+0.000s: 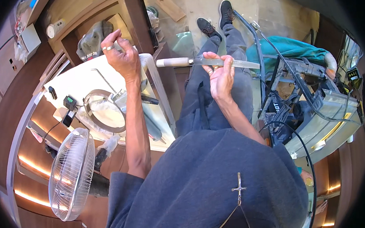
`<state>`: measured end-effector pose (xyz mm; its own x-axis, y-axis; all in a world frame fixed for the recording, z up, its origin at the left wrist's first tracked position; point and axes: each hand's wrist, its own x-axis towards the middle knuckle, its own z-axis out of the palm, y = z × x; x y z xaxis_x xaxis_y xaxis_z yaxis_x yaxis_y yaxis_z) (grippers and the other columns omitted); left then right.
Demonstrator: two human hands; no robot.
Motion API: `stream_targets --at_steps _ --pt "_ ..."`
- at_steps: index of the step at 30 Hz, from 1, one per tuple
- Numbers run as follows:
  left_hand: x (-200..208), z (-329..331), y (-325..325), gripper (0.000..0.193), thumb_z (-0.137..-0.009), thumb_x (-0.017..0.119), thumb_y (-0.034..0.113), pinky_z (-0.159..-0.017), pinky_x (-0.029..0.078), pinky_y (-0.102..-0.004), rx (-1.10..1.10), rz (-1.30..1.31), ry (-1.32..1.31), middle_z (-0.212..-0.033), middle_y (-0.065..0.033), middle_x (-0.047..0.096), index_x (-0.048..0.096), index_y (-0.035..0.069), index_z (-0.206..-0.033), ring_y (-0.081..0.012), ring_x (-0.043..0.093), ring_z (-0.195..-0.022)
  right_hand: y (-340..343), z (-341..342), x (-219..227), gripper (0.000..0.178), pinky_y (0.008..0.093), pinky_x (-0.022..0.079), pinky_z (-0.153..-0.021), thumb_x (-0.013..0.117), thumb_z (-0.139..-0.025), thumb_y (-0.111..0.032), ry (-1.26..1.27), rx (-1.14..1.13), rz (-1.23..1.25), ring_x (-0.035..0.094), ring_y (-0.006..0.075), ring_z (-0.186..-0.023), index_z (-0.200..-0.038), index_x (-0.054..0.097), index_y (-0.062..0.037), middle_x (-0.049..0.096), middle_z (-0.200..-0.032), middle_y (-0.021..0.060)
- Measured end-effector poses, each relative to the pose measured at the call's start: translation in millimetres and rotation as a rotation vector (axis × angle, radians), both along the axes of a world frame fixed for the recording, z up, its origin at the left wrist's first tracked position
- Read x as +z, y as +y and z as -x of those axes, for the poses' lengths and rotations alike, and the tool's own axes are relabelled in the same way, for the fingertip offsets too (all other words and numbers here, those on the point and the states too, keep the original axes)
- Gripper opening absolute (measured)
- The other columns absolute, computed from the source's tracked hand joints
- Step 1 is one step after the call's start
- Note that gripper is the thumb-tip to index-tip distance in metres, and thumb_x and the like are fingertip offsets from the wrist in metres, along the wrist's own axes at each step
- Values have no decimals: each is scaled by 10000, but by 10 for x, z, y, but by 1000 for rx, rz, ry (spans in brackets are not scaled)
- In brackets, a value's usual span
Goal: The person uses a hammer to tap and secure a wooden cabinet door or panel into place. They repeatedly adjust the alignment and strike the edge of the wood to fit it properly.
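My right hand (222,79) grips a flat file (245,63) by its grey blade, with the thumb on top and the fingers behind. The file lies nearly level above my legs. Its pale, rounded handle (173,62) points left, away from the hand. My left hand (122,57) is raised over the far edge of the white worktop (154,115), apart from the file. Its fingers, one with a ring, are curled inward, and I see nothing in them. Below that forearm are a metal ring (92,124) and a grey-blue tube (152,126).
A bent metal rod (101,79) and a small black device (70,103) lie on the worktop. A caged fan (72,173) stands at its near left. On my right are a machine with a metal frame (260,55), hanging cables and a teal cloth (289,49).
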<state>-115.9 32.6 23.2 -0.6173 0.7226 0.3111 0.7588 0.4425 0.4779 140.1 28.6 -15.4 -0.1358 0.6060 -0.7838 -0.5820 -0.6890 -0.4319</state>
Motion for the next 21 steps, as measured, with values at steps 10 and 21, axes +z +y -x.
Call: stream_targets --at_steps 10,21 --pt "11 16 -28 151 -876 546 -30 -836 479 -304 19 -7 -19 -940 -110 648 623 -5 -1005 -207 616 -876 -20 -73 -84 250 506 524 -893 333 -1054 -362 34 9 37 612 345 -1085 -1060 437 -135 625 -1102 220" --pt "6 16 -10 159 -857 550 -38 -846 479 -328 23 -16 -30 -950 -121 633 635 1 -985 -240 610 -891 481 100 -352 285 401 546 -752 353 -1049 -367 -45 246 -131 669 309 -886 -1021 444 -98 658 -912 165"
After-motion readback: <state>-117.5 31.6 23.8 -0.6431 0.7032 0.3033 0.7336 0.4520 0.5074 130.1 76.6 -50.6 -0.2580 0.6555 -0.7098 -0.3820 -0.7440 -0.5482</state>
